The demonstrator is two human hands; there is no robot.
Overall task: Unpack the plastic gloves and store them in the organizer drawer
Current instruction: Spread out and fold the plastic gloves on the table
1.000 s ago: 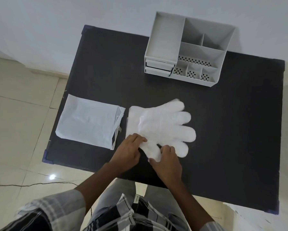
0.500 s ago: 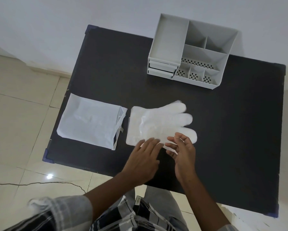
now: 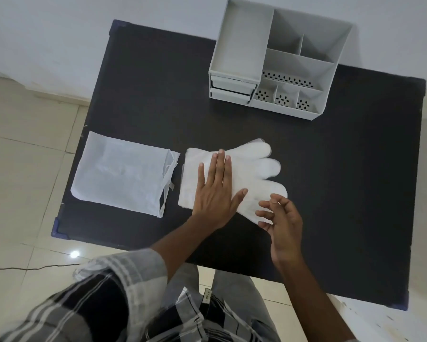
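A stack of clear plastic gloves [image 3: 254, 166] lies flat in the middle of the black table [image 3: 146, 95], fingers pointing right. My left hand [image 3: 215, 188] rests flat on the cuff half of the stack, palm down, fingers spread. Over the stack's near right corner, my right hand [image 3: 281, 218] hovers with fingers loosely curled and apart, holding nothing. The emptied white packaging bag [image 3: 121, 171] lies flat to the left of the gloves. The grey organizer [image 3: 276, 58] stands at the far edge; its two small drawers [image 3: 231, 88] on the front left are closed.
The table's near edge runs just below my hands, and its left edge lies beside the bag. Tiled floor shows to the left and below. A white wall rises behind the organizer. My checked shirt fills the bottom of the view.
My left hand has slid up from the near edge of the gloves and flattened onto the stack. My right hand has let go of the glove's thumb part and lifted slightly right.
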